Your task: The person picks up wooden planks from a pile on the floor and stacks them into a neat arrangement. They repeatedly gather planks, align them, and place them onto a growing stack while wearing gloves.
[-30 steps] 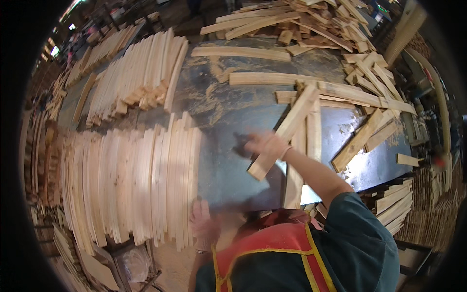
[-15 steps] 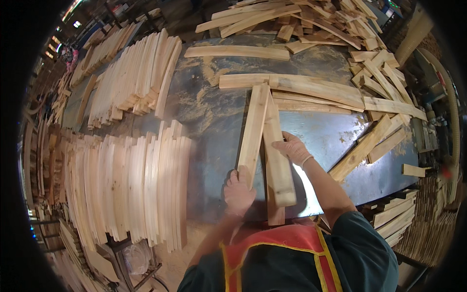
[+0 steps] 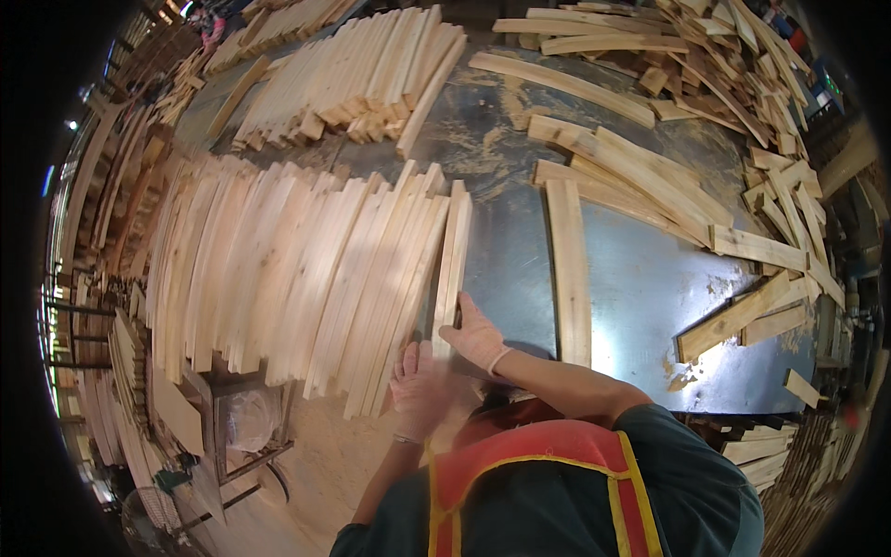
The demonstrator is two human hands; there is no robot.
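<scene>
A pale wooden slat [image 3: 453, 265] stands on edge at the right end of a long row of upright slats [image 3: 306, 269]. My right hand [image 3: 475, 336], in a pinkish glove, grips that slat's near end. Just below and to its left, my left hand [image 3: 419, 385], also gloved and blurred, presses flat against the near ends of the row's last slats. A second slat [image 3: 568, 269] lies flat and lengthwise on the grey metal table [image 3: 650, 278], just right of my right hand and apart from it.
Another stack of slats [image 3: 353, 74] lies at the back left. A loose heap of boards [image 3: 742, 111] covers the back right, with short boards [image 3: 733, 316] at the right edge. A metal stand [image 3: 232, 418] sits on the sawdust floor at lower left.
Both hands have moved left from the middle of the table. One of the two slats they held now stands against the row; the other lies flat on the table.
</scene>
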